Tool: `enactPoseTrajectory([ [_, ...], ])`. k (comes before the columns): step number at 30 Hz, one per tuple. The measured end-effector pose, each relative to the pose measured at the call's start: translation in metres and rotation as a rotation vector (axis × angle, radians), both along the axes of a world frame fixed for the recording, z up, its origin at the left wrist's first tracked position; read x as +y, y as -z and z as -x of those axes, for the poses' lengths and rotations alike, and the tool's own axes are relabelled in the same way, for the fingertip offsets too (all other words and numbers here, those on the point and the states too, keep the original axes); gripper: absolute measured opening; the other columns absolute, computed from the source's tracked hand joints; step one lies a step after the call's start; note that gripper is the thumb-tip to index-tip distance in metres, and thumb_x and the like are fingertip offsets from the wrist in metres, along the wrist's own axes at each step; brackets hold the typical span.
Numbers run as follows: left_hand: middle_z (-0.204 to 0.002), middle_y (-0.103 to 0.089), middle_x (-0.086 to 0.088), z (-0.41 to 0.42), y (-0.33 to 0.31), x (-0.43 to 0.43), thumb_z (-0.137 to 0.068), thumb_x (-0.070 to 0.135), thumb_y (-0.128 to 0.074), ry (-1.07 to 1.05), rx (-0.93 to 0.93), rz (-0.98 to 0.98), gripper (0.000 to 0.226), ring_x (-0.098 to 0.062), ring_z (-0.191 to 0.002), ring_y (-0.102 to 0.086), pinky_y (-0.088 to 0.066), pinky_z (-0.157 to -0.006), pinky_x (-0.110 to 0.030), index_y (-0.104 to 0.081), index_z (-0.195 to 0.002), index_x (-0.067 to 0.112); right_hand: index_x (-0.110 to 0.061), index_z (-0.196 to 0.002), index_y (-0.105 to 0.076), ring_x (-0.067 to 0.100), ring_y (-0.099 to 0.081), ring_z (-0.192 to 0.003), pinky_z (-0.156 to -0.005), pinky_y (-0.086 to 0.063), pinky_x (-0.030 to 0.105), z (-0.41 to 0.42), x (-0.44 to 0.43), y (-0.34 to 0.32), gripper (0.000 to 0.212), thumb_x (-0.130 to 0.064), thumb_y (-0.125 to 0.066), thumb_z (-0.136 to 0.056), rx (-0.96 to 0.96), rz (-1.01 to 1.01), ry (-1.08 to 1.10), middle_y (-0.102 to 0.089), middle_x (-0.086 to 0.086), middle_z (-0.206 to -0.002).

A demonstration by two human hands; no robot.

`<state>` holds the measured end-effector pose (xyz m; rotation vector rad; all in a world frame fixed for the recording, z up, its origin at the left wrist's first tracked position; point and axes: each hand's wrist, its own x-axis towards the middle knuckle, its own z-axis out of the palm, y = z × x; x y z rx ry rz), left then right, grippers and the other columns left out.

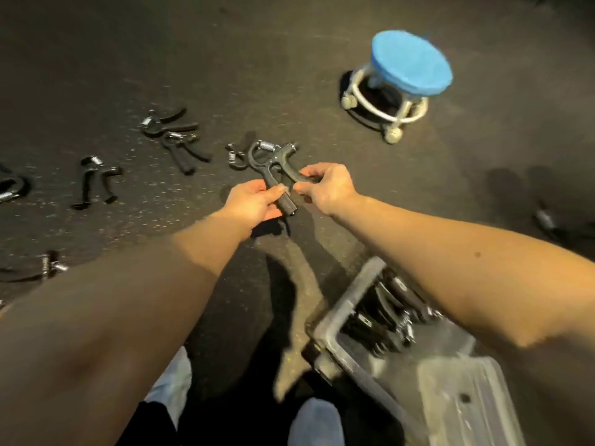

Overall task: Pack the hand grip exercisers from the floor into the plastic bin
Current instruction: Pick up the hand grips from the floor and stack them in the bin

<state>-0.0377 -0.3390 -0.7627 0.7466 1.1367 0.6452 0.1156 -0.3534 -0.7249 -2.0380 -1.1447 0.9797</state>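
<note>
Black exercisers (93,161), perhaps seven loose

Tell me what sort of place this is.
Likely a gym or equipment room, not certain: dark speckled rubbery floor, black spring hand grip exercisers scattered on it, and a low blue-topped white rolling stool.

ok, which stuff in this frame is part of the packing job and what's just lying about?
Job:
- held exerciser, gripped by left hand and right hand
- loose exercisers on the floor
- plastic bin, with packed exercisers inside

Lying about:
- blue-topped wheeled stool
</note>
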Motion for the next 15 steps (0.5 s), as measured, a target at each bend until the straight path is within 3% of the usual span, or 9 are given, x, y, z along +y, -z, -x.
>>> enactPoseTrajectory([
  [2, -0.110, -0.073, -0.015, -0.025, -0.020, -0.032, -0.095, 0.011, -0.065, 0.070, -0.003, -0.055, 0.021, -0.027, -0.102, -0.072, -0.057, -0.094, -0.044, -0.067, -0.113, 0.002, 0.004, -0.106, -0.068, 0.015, -0.055, -0.071, -0.086, -0.053, 0.038, -0.027, -0.041, -0.021, 0.025, 0.003, -0.077, -0.082, 0.018, 0.021, 0.010, -0.062, 0.007, -0.081],
  [6, -0.105, -0.075, -0.012, -0.063, -0.045, -0.082, -0.093, 0.012, -0.068, 0.233, 0.076, -0.171, 0.009, -0.027, -0.099, -0.072, -0.057, -0.092, -0.041, -0.071, -0.101, 0.008, 0.000, -0.117, -0.069, 0.019, -0.062, -0.081, -0.088, -0.058, 0.038, -0.074, -0.116, -0.048, 0.031, -0.004, -0.075, -0.087, 0.077, 0.126, 0.089, -0.066, 0.010, -0.093],
  [8, -0.113, -0.074, -0.006, -0.077, -0.052, -0.101, -0.088, 0.020, -0.075, 0.345, 0.145, -0.237, 0.030, -0.021, -0.103, -0.069, -0.055, -0.093, -0.035, -0.069, -0.114, 0.007, -0.005, -0.114, -0.071, 0.018, -0.067, -0.080, -0.081, -0.060, 0.032, -0.096, -0.153, -0.060, 0.027, -0.009, -0.074, -0.088, 0.081, 0.168, 0.122, -0.071, 0.009, -0.095],
  [10, -0.118, -0.064, 0.005, -0.090, -0.061, -0.121, -0.086, 0.023, -0.078, 0.409, 0.217, -0.305, 0.048, -0.008, -0.104, -0.063, -0.049, -0.089, -0.021, -0.060, -0.129, 0.010, -0.003, -0.123, -0.066, 0.021, -0.068, -0.084, -0.086, -0.061, 0.038, -0.115, -0.185, -0.065, 0.034, -0.008, -0.072, -0.090, 0.160, 0.162, 0.210, -0.070, 0.011, -0.099],
  [12, -0.094, -0.065, 0.010, -0.101, -0.063, -0.138, -0.088, 0.012, -0.074, 0.444, 0.220, -0.365, 0.031, 0.007, -0.077, -0.063, -0.046, -0.069, -0.005, -0.060, -0.116, 0.018, -0.002, -0.132, -0.058, 0.024, -0.066, -0.085, -0.089, -0.059, 0.044, -0.129, -0.211, -0.067, 0.042, -0.004, -0.068, -0.091, 0.246, 0.125, 0.292, -0.067, 0.016, -0.095],
  [13, -0.082, -0.067, 0.011, -0.107, -0.062, -0.146, -0.089, 0.007, -0.072, 0.467, 0.218, -0.385, 0.021, 0.008, -0.062, -0.062, -0.045, -0.059, -0.004, -0.062, -0.106, 0.012, -0.003, -0.136, -0.054, 0.025, -0.066, -0.084, -0.086, -0.060, 0.041, -0.134, -0.222, -0.068, 0.047, -0.003, -0.068, -0.091, 0.264, 0.104, 0.310, -0.068, 0.019, -0.093],
  [15, -0.060, -0.064, 0.015, -0.114, -0.056, -0.159, -0.086, 0.004, -0.073, 0.513, 0.221, -0.436, 0.020, 0.005, -0.049, -0.058, -0.044, -0.053, -0.008, -0.068, -0.105, 0.003, -0.008, -0.144, -0.046, 0.024, -0.070, -0.086, -0.079, -0.061, 0.035, -0.139, -0.240, -0.070, 0.058, -0.003, -0.068, -0.091, 0.299, 0.047, 0.318, -0.072, 0.020, -0.098],
])
